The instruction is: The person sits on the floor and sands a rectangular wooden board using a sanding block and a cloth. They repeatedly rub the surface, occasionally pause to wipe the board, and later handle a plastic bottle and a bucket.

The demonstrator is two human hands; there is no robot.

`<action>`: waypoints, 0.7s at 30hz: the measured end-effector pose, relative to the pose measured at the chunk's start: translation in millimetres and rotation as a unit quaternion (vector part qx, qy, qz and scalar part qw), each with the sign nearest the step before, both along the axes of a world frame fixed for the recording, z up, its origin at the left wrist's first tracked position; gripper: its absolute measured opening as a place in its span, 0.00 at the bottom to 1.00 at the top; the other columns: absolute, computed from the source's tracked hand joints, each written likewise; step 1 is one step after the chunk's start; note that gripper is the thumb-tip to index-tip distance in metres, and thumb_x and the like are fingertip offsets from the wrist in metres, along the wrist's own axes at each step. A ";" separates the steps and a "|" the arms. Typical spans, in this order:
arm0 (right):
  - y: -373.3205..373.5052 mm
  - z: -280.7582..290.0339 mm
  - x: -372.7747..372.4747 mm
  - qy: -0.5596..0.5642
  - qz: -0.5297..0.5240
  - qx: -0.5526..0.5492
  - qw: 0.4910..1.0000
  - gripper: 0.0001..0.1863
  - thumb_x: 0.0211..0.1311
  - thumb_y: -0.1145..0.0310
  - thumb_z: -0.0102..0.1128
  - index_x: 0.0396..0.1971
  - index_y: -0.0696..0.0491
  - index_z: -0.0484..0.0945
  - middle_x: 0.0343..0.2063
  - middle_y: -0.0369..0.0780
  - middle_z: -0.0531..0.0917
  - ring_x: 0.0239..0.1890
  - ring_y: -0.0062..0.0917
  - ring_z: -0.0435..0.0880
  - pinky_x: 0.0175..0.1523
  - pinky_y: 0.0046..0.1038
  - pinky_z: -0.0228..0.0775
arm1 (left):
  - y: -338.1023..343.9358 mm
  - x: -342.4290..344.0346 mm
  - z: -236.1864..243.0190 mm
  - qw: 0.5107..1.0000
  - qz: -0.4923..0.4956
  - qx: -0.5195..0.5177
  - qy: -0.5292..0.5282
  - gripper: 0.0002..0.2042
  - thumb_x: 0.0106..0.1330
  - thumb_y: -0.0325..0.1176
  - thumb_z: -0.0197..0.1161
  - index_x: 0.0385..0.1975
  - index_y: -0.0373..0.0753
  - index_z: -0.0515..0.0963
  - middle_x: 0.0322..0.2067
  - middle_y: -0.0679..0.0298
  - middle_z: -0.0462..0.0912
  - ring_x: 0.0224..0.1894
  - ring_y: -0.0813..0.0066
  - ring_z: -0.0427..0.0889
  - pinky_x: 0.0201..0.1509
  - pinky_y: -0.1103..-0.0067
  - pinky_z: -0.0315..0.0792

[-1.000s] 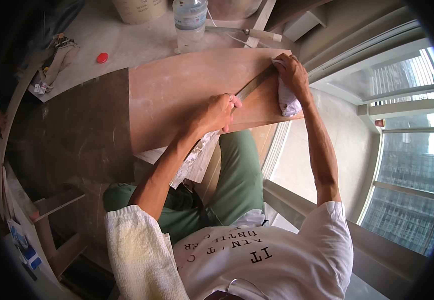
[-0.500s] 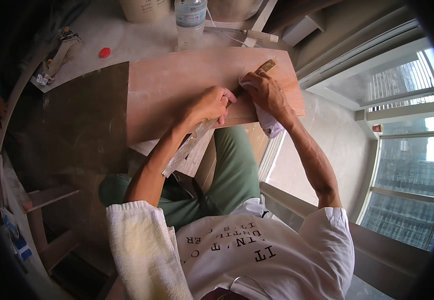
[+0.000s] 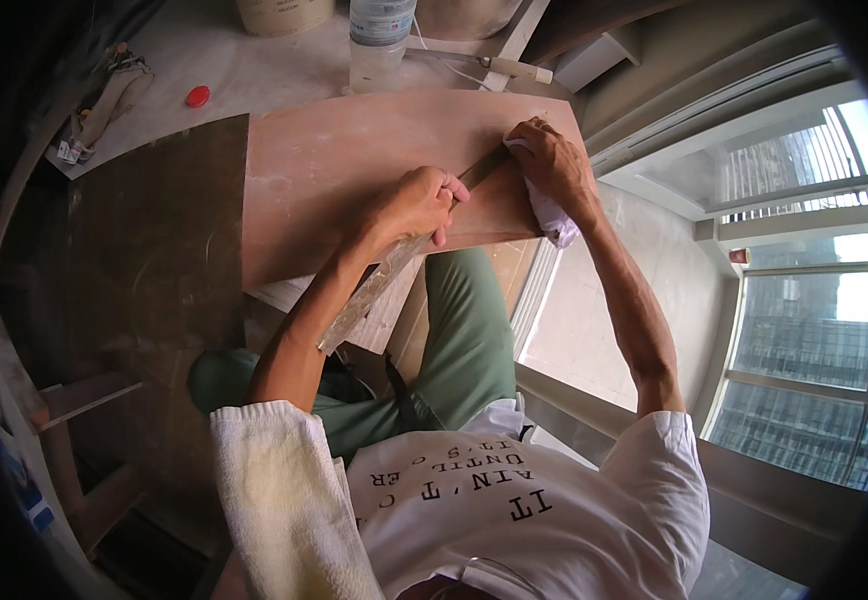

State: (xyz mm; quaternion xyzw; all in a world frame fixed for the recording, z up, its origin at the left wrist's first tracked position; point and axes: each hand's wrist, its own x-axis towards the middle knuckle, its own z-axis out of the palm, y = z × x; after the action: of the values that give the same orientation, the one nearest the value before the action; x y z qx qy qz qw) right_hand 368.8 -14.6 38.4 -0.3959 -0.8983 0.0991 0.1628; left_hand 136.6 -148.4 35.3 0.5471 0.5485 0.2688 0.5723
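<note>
Holding a long flat strip (image 3: 484,177) aslant over a reddish wooden board (image 3: 314,190), the person has 2 hands at work. The left hand (image 3: 419,205) is curled round the strip close to the board's near edge, its fingers bent inward. The right hand (image 3: 552,165) clasps a white cloth (image 3: 551,215) at the strip's farther end, toward the right end of the board; the loose part of the cloth hangs down to the near edge. How tightly the cloth wraps the strip is hidden by the fingers. Between the 2 hands, a dark bare stretch of the strip shows. Below the left hand, a shiny, crinkled length (image 3: 379,290) runs beside the left forearm; I cannot tell whether it belongs to the strip.

A dark brown sheet (image 3: 164,220) adjoins the board on the left. Beyond the board, a clear bottle (image 3: 379,40) and a pale bucket (image 3: 284,10) stand on the dusty worktop (image 3: 274,75). A red cap (image 3: 198,97) lies left of the bottle, and a tool with a pale wooden handle (image 3: 521,69) lies to its right.
</note>
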 end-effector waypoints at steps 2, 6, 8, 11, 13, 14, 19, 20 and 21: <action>-31.0 -10.2 -11.7 0.042 0.063 -0.001 0.997 0.09 0.67 0.66 0.63 0.43 0.52 0.83 0.37 0.47 0.88 0.45 0.44 0.87 0.51 0.40 0.77 | 3.0 1.7 2.5 1.000 0.004 0.006 -0.006 0.20 0.73 0.24 0.39 0.54 0.26 0.77 0.26 0.60 0.78 0.19 0.75 0.82 0.30 0.75 0.79; -0.9 6.2 -3.9 0.004 -0.020 0.015 1.000 0.10 0.67 0.65 0.62 0.43 0.51 0.85 0.40 0.43 0.88 0.48 0.41 0.86 0.52 0.39 0.77 | -2.4 -1.2 -2.2 1.000 0.009 0.009 0.000 0.19 0.73 0.24 0.40 0.54 0.26 0.78 0.26 0.59 0.79 0.19 0.75 0.82 0.29 0.75 0.79; 8.9 2.0 3.2 -0.002 -0.038 0.025 0.999 0.09 0.67 0.66 0.61 0.43 0.50 0.85 0.41 0.43 0.87 0.47 0.41 0.86 0.53 0.40 0.77 | 2.2 2.5 -9.6 1.000 -0.002 0.016 0.005 0.19 0.74 0.24 0.40 0.53 0.26 0.78 0.26 0.59 0.79 0.19 0.75 0.82 0.29 0.75 0.78; -17.3 -20.1 -3.8 -0.033 0.026 0.020 0.999 0.08 0.68 0.68 0.59 0.43 0.50 0.84 0.41 0.43 0.87 0.48 0.42 0.86 0.53 0.40 0.77 | 3.1 4.1 -0.6 1.000 0.002 -0.003 0.003 0.19 0.74 0.24 0.40 0.53 0.26 0.78 0.26 0.59 0.79 0.19 0.75 0.82 0.29 0.75 0.79; -38.7 -3.3 -19.9 -0.003 0.025 0.017 1.000 0.09 0.68 0.66 0.60 0.43 0.49 0.84 0.41 0.43 0.87 0.48 0.42 0.86 0.53 0.41 0.77 | -2.2 -1.9 0.2 1.000 0.023 0.007 -0.002 0.19 0.74 0.24 0.40 0.53 0.26 0.78 0.26 0.59 0.79 0.19 0.75 0.82 0.28 0.75 0.79; -26.6 0.4 -14.1 0.006 0.016 0.017 1.000 0.09 0.69 0.65 0.60 0.44 0.49 0.84 0.41 0.44 0.86 0.48 0.42 0.86 0.53 0.41 0.77 | -6.1 -2.7 0.6 1.000 0.028 0.011 -0.005 0.19 0.73 0.23 0.40 0.53 0.26 0.78 0.26 0.59 0.79 0.19 0.75 0.82 0.28 0.75 0.79; 19.6 0.1 11.1 -0.019 -0.079 0.030 0.996 0.10 0.68 0.63 0.60 0.44 0.49 0.85 0.43 0.45 0.86 0.47 0.44 0.85 0.52 0.42 0.76 | 2.8 3.5 -10.7 1.000 0.016 0.017 -0.003 0.18 0.73 0.23 0.40 0.52 0.25 0.78 0.26 0.60 0.79 0.18 0.75 0.82 0.27 0.75 0.77; 6.2 -6.8 1.7 -0.020 -0.035 0.019 0.999 0.10 0.68 0.65 0.61 0.44 0.49 0.84 0.42 0.45 0.86 0.48 0.43 0.85 0.52 0.42 0.76 | 1.5 1.6 -8.4 1.000 0.020 0.009 -0.001 0.18 0.73 0.23 0.41 0.52 0.25 0.78 0.25 0.60 0.79 0.18 0.74 0.82 0.27 0.75 0.77; -13.0 -10.0 -12.9 -0.023 0.012 0.010 1.000 0.09 0.67 0.66 0.61 0.44 0.49 0.84 0.42 0.45 0.86 0.48 0.43 0.85 0.52 0.42 0.76 | 0.6 0.9 -5.2 1.000 0.027 0.003 0.001 0.18 0.72 0.23 0.41 0.52 0.25 0.78 0.25 0.60 0.79 0.18 0.74 0.82 0.27 0.75 0.77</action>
State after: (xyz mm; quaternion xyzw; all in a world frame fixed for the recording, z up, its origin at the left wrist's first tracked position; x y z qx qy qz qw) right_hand 355.9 -27.6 28.4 -0.3859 -0.9073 0.0831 0.1452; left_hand 137.5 -147.8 30.1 0.5341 0.5630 0.2855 0.5624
